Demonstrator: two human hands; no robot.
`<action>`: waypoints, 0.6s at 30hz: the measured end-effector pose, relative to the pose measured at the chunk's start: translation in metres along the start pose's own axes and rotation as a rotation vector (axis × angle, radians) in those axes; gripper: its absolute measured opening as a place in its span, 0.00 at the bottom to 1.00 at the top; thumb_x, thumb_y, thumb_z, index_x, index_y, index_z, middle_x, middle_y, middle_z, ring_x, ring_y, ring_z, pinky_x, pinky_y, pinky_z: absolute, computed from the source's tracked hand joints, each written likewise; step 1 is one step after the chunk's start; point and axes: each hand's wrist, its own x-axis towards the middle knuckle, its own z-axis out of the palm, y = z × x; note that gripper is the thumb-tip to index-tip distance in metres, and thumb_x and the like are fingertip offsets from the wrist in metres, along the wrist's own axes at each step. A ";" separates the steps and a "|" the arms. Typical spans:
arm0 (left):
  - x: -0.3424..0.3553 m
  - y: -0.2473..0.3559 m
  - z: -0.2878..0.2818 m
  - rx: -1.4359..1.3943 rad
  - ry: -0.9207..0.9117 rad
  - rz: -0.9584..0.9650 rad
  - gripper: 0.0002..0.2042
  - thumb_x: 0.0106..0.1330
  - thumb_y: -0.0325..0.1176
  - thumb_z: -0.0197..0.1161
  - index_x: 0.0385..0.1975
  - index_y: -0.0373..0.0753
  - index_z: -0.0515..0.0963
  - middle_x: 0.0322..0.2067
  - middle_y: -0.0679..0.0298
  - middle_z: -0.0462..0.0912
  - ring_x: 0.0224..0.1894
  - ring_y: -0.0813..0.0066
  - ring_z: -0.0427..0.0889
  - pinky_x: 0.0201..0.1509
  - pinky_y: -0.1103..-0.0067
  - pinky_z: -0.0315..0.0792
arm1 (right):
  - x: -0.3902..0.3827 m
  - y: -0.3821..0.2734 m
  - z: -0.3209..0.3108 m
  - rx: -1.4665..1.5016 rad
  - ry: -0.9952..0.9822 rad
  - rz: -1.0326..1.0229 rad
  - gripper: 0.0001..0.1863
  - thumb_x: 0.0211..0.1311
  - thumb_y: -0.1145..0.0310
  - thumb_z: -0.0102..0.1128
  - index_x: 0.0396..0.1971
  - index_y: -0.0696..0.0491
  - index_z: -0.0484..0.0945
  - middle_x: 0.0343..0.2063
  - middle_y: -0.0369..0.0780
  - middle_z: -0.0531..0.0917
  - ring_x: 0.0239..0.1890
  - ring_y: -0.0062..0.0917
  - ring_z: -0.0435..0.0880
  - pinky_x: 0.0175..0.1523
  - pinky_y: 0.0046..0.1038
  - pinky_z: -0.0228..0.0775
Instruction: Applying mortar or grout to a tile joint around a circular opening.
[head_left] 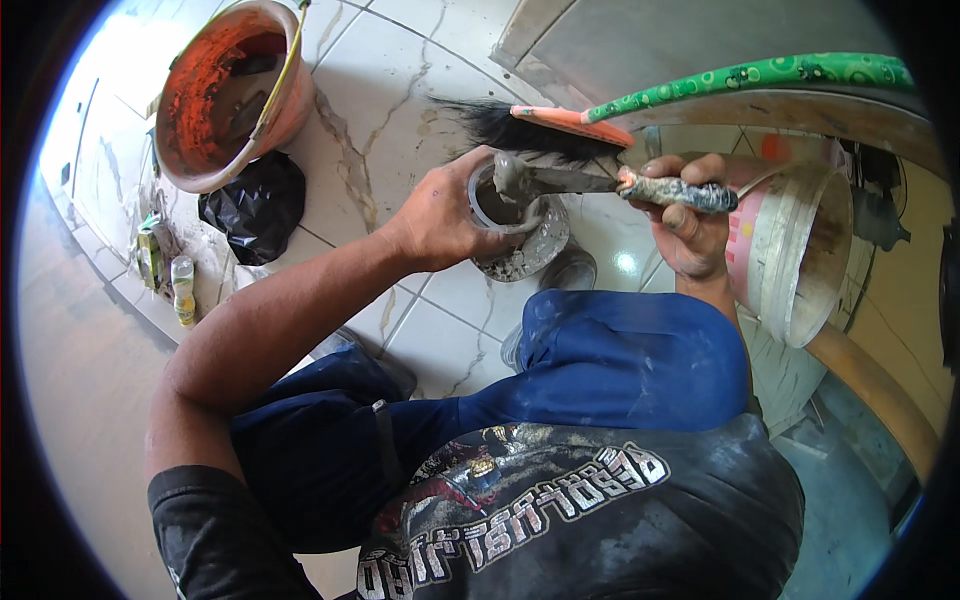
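Observation:
My left hand [445, 215] is closed around a small plastic cup [483, 205] with grey paste inside, tilted over the floor. In my right hand [690, 225] is a narrow-bladed putty knife [580, 181], gripped by its worn, wrapped handle. Its blade points left, and a lump of grey paste [513, 178] on its end lies at the cup's mouth. Just below and right of the cup, a round, paste-smeared container [540, 252] stands on the tiles, partly hidden by the cup and my left hand.
A broom [560, 122] with black bristles and a green handle lies beyond my hands. An orange-stained bucket [185, 125] and a black plastic bag [262, 210] are at far left, near a small bottle [183, 285]. A white-and-pink bucket [785, 250] lies tipped at right.

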 end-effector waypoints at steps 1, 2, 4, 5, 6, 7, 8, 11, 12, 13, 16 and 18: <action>0.000 0.000 0.000 -0.011 -0.004 0.000 0.30 0.50 0.35 0.76 0.54 0.34 0.73 0.45 0.55 0.85 0.48 0.69 0.84 0.57 0.73 0.76 | -0.001 0.000 0.001 -0.010 -0.024 -0.002 0.22 0.62 0.77 0.67 0.53 0.49 0.68 0.53 0.51 0.78 0.59 0.44 0.80 0.65 0.43 0.74; 0.000 0.010 -0.004 0.008 -0.056 -0.062 0.35 0.49 0.33 0.79 0.58 0.32 0.70 0.51 0.56 0.81 0.55 0.69 0.80 0.63 0.72 0.71 | -0.004 -0.002 0.002 -0.079 -0.017 0.030 0.21 0.61 0.76 0.69 0.50 0.45 0.70 0.52 0.47 0.78 0.60 0.45 0.80 0.67 0.46 0.73; 0.002 0.004 -0.001 0.016 -0.026 -0.019 0.32 0.49 0.34 0.77 0.55 0.33 0.72 0.47 0.56 0.83 0.51 0.69 0.82 0.60 0.73 0.73 | -0.010 -0.002 0.004 -0.096 -0.017 0.028 0.21 0.60 0.77 0.69 0.49 0.46 0.70 0.53 0.47 0.78 0.61 0.45 0.79 0.68 0.46 0.71; 0.002 0.001 0.000 0.023 -0.003 0.021 0.30 0.50 0.36 0.76 0.53 0.34 0.73 0.44 0.56 0.85 0.47 0.69 0.84 0.56 0.73 0.75 | -0.014 -0.002 0.006 -0.112 -0.010 0.027 0.20 0.60 0.78 0.68 0.47 0.46 0.71 0.53 0.47 0.78 0.62 0.46 0.78 0.70 0.47 0.69; 0.003 -0.001 0.000 0.027 0.000 0.019 0.30 0.50 0.36 0.76 0.53 0.34 0.73 0.44 0.56 0.85 0.47 0.69 0.84 0.56 0.73 0.75 | -0.017 -0.005 0.011 -0.095 0.006 0.066 0.20 0.59 0.81 0.67 0.45 0.45 0.71 0.53 0.47 0.78 0.64 0.46 0.76 0.71 0.50 0.66; 0.003 -0.004 0.000 -0.002 -0.005 0.010 0.29 0.50 0.35 0.76 0.52 0.34 0.74 0.44 0.56 0.85 0.48 0.69 0.83 0.56 0.73 0.75 | -0.019 -0.006 0.013 -0.092 0.005 0.064 0.20 0.59 0.81 0.67 0.45 0.45 0.71 0.53 0.47 0.78 0.64 0.46 0.76 0.71 0.50 0.66; 0.004 -0.004 0.000 -0.031 -0.011 0.000 0.29 0.50 0.35 0.76 0.52 0.34 0.74 0.44 0.56 0.84 0.48 0.69 0.83 0.57 0.73 0.75 | -0.022 -0.007 0.014 -0.122 -0.004 0.072 0.20 0.58 0.83 0.66 0.45 0.45 0.72 0.52 0.47 0.78 0.64 0.46 0.75 0.72 0.51 0.64; 0.007 -0.006 0.003 -0.090 -0.016 -0.001 0.29 0.50 0.35 0.77 0.52 0.35 0.74 0.44 0.57 0.84 0.48 0.69 0.83 0.57 0.74 0.75 | -0.023 -0.010 0.015 -0.143 -0.028 0.065 0.20 0.55 0.88 0.64 0.42 0.49 0.72 0.53 0.51 0.78 0.66 0.51 0.73 0.73 0.53 0.61; 0.008 -0.006 0.003 -0.091 -0.017 0.000 0.29 0.50 0.35 0.77 0.52 0.35 0.74 0.44 0.57 0.84 0.48 0.69 0.83 0.57 0.74 0.75 | -0.023 -0.012 0.015 -0.169 -0.035 0.066 0.19 0.55 0.88 0.64 0.41 0.49 0.73 0.53 0.50 0.78 0.66 0.51 0.72 0.72 0.53 0.61; 0.010 -0.006 0.003 -0.094 -0.022 -0.001 0.29 0.50 0.35 0.77 0.52 0.35 0.74 0.44 0.57 0.84 0.48 0.69 0.83 0.57 0.74 0.75 | -0.022 -0.014 0.015 -0.196 -0.043 0.068 0.19 0.55 0.89 0.64 0.40 0.49 0.73 0.52 0.50 0.78 0.66 0.52 0.72 0.72 0.53 0.61; 0.008 -0.004 0.003 -0.084 -0.012 -0.014 0.29 0.50 0.35 0.77 0.52 0.35 0.74 0.44 0.57 0.84 0.48 0.69 0.83 0.57 0.74 0.74 | -0.018 -0.016 0.016 -0.224 -0.077 0.073 0.19 0.54 0.89 0.63 0.40 0.50 0.74 0.52 0.50 0.79 0.65 0.51 0.73 0.72 0.53 0.61; 0.008 -0.005 0.004 -0.075 -0.003 -0.020 0.29 0.50 0.35 0.77 0.52 0.35 0.74 0.44 0.57 0.84 0.48 0.69 0.83 0.57 0.74 0.74 | -0.016 -0.019 0.017 -0.228 -0.085 0.075 0.19 0.54 0.90 0.63 0.40 0.50 0.74 0.52 0.50 0.79 0.65 0.51 0.73 0.72 0.53 0.61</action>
